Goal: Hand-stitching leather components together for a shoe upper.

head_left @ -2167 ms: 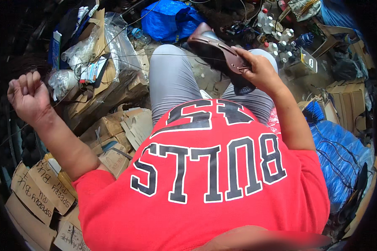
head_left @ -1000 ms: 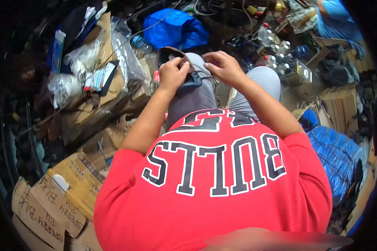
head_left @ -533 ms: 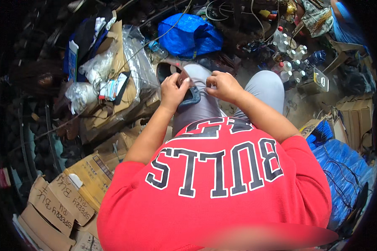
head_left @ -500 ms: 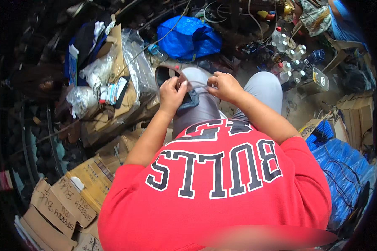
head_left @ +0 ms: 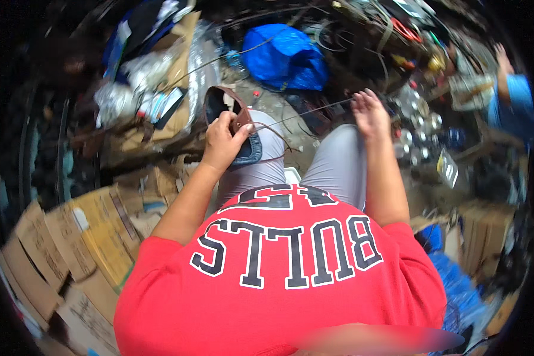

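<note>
A brown leather and dark blue shoe [head_left: 247, 149] is over my left thigh, its opening facing up and away. My left hand [head_left: 222, 139] is closed on its side, thumb near the eyelets. From there a thin brown lace [head_left: 314, 111] runs straight to my right hand [head_left: 372, 115], raised above my right knee. The lace meets the fingertips of that hand, which is slightly blurred. Another length of lace hangs in a loose loop beside the shoe, over my left leg.
A blue plastic bag [head_left: 285, 56] lies ahead. Several bottles [head_left: 418, 121] stand at the right, near another person's blue sleeve [head_left: 519, 101]. Cardboard and clear plastic wrap [head_left: 204, 59] are at the left, with flattened boxes [head_left: 95, 231] nearer me.
My right hand has moved from beside the shoe out to the right, drawing the lace into a long line. My left hand still holds the shoe. The view has shifted slightly.
</note>
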The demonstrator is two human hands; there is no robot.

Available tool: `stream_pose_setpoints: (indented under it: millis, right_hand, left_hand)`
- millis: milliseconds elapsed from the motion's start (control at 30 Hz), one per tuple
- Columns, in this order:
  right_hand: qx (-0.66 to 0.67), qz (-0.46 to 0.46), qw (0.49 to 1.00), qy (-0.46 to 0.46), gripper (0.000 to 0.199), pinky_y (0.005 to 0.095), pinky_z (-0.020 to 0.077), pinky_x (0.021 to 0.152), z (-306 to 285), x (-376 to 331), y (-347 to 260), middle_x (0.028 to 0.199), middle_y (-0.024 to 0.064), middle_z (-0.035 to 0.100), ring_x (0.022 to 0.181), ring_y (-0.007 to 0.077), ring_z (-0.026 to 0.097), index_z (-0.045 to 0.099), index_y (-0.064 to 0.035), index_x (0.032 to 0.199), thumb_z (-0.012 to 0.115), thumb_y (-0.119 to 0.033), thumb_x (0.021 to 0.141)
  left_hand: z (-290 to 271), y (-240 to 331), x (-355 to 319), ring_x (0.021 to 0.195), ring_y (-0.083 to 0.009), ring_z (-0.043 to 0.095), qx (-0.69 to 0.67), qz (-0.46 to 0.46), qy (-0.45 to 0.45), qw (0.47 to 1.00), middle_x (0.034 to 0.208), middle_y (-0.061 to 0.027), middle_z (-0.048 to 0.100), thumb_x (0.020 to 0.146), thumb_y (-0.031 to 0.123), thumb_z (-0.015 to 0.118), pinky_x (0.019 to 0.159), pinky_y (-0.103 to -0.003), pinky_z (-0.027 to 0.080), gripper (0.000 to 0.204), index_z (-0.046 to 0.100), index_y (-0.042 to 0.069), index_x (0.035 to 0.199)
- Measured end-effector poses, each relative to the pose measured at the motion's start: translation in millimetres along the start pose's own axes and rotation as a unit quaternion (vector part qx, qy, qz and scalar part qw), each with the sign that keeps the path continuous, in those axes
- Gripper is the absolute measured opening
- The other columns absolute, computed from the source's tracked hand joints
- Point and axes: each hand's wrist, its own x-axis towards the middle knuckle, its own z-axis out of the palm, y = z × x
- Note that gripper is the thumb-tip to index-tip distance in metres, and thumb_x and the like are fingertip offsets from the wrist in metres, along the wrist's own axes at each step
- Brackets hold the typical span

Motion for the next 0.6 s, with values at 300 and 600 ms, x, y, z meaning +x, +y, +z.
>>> stream_pose_setpoints:
  millis: [300,600]
  right_hand:
    - [-0.005,-0.085,0.996,0.016,0.015,0.0279,0.04,0.061,-76,32,-130,0.073,0.0018,0.048,0.062,0.0129,0.042,0.053,-0.0034,0.088,0.055,-0.017,0.093]
    - [-0.297,-0.226,0.928,-0.013,0.047,0.0254,0.0461,0.063,-50,-44,-122,0.102,0.0092,0.059,0.074,0.0126,0.055,0.041,-0.006,0.134,0.057,-0.01,0.09]
  left_hand:
    - [-17,-20,-25,0.075,-0.0329,0.059,-0.002,-0.024,-0.031,0.999,0.077,-0.0171,0.061,0.081,0.024,0.065,0.066,-0.041,0.044,0.023,0.058,0.002,0.085]
    - [-3,-42,5,0.059,-0.0244,0.054,-0.14,-0.036,-0.098,0.985,0.065,-0.0136,0.056,0.079,0.025,0.066,0.056,-0.037,0.043,0.026,0.056,0.001,0.077]
